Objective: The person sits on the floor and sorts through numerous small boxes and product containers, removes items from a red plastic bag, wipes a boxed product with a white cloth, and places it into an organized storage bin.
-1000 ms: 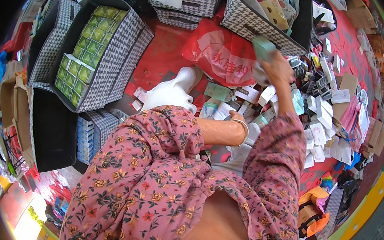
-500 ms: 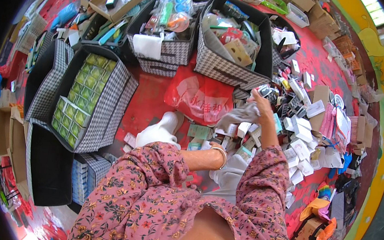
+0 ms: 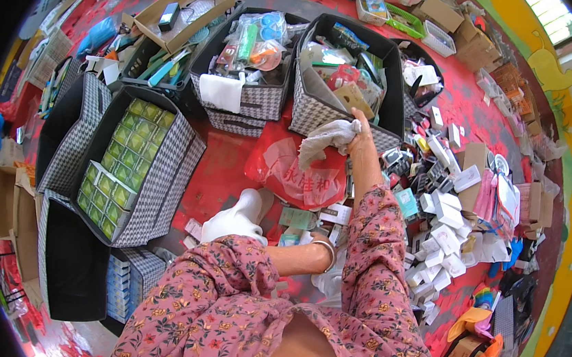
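My right hand is closed on a crumpled grey-white cloth. It reaches forward to the front wall of a houndstooth fabric storage bin filled with packaged goods. Part of the cloth hangs to the left, over a red plastic bag. My left forearm lies across low in front of me, with a bracelet at the wrist. Beyond the bracelet the left hand is hidden, so its fingers do not show. Small teal boxes lie just ahead of that wrist.
At left stands a bin of green packs, beside empty black-lined bins. Another full bin has a white cloth over its edge. Many small white boxes are heaped at right. Cardboard boxes sit farther off.
My right hand has moved left and forward with the cloth, from above the white boxes to the front of the bin. The left forearm stays nearly in place. The view has shifted slightly.
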`<state>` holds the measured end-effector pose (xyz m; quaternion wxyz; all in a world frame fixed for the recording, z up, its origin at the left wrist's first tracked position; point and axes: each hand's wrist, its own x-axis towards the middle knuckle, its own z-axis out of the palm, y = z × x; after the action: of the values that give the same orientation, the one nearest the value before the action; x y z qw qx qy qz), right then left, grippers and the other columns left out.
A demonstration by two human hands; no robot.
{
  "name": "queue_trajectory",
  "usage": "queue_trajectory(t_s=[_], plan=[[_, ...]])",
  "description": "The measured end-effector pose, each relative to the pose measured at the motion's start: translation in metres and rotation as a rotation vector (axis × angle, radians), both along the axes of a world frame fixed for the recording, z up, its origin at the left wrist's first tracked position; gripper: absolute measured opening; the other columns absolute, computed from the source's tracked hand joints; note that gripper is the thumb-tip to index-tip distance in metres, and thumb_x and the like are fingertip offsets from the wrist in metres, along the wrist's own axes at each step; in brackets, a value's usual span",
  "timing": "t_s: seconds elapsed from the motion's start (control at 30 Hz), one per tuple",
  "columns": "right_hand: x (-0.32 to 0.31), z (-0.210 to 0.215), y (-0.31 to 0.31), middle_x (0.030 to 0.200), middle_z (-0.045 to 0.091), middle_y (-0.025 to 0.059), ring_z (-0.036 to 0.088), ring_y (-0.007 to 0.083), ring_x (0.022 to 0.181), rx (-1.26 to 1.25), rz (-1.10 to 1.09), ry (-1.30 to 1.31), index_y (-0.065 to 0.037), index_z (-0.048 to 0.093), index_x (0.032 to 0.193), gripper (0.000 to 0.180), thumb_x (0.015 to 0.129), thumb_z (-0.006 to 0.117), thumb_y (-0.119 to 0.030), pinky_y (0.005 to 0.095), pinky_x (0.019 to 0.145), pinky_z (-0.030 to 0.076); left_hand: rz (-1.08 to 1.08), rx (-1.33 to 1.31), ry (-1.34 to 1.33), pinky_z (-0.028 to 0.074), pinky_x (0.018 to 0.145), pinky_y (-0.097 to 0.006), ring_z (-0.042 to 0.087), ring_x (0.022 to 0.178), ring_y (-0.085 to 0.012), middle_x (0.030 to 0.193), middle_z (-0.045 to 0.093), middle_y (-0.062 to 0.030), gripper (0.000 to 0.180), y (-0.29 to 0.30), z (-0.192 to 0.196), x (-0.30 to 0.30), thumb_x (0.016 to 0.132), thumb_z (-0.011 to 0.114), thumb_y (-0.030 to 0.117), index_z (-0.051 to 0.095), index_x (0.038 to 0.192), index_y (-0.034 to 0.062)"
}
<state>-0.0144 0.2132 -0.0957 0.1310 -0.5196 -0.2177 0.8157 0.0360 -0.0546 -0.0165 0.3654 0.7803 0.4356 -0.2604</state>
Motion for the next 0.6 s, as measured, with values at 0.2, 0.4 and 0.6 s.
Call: queue_trajectory(t_s=[0.2,0.4,0.6], plan=[[-0.041,-0.004,0.006,0.066,0.058,0.0071,0.055,0.0270,0.058,0.038,-0.334,0.116,-0.012,0.053,0.067,0.011,0.065,0.053,-0.022,0.0442,0.053,0.044,0.042,-0.002,0.028,0.043,0.078,-0.051,0.055,0.100,-0.0292,0.109,0.058,-0.0107,0.037,-0.005,-0.022,-0.005,0.070,0.064,0.023,0.061,0.103,0.0083],[-0.033,-0.054,0.098,0.068,0.058,0.0063,0.057,0.0250,0.060,0.133,-0.413,0.198,-0.013,0.052,0.071,0.012,0.069,0.046,-0.023,0.0421,0.049,0.047,0.083,0.073,0.003,0.040,0.080,-0.054,0.054,0.100,-0.0294,0.107,0.058,-0.0108,0.035,-0.005,-0.002,-0.016,0.074,0.059,0.024,0.059,0.104,0.0079],[-0.059,-0.019,0.140,0.080,0.059,0.0079,0.056,0.0248,0.068,0.169,0.002,0.508,-0.012,0.054,0.087,0.025,0.078,0.039,-0.029,0.0464,0.059,0.044,0.105,0.010,0.004,0.038,0.082,-0.055,0.052,0.103,-0.0292,0.115,0.053,-0.0096,0.039,-0.008,-0.012,-0.026,0.076,0.057,0.024,0.055,0.111,0.0082]])
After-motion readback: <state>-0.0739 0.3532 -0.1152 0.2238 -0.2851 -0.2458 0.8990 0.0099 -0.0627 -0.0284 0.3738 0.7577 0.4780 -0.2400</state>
